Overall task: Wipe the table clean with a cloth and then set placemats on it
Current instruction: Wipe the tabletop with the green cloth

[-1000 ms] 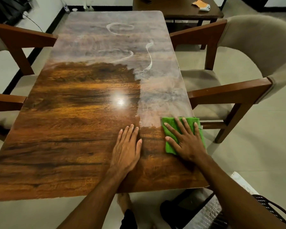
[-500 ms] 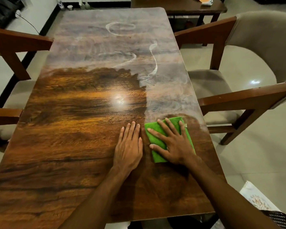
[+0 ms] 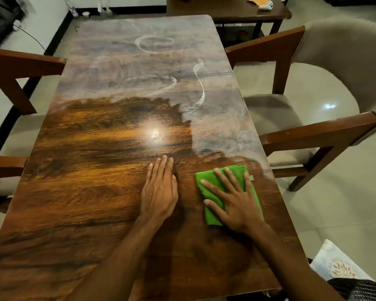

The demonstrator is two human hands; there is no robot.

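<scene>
Presses green cloth [image 3: 212,218] under flat, spread right hand [image 3: 234,203] at 4 o'clock on desk [image 3: 85,192]; rests left hand [image 3: 160,192] flat, empty — may drag white residue [image 3: 221,127] from 12 o'clock onto wiped wood.

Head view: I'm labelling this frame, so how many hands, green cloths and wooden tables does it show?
Hands: 2, left hand and right hand
Green cloths: 1, green cloth
Wooden tables: 2, dining table and side table
Total: 5
</scene>
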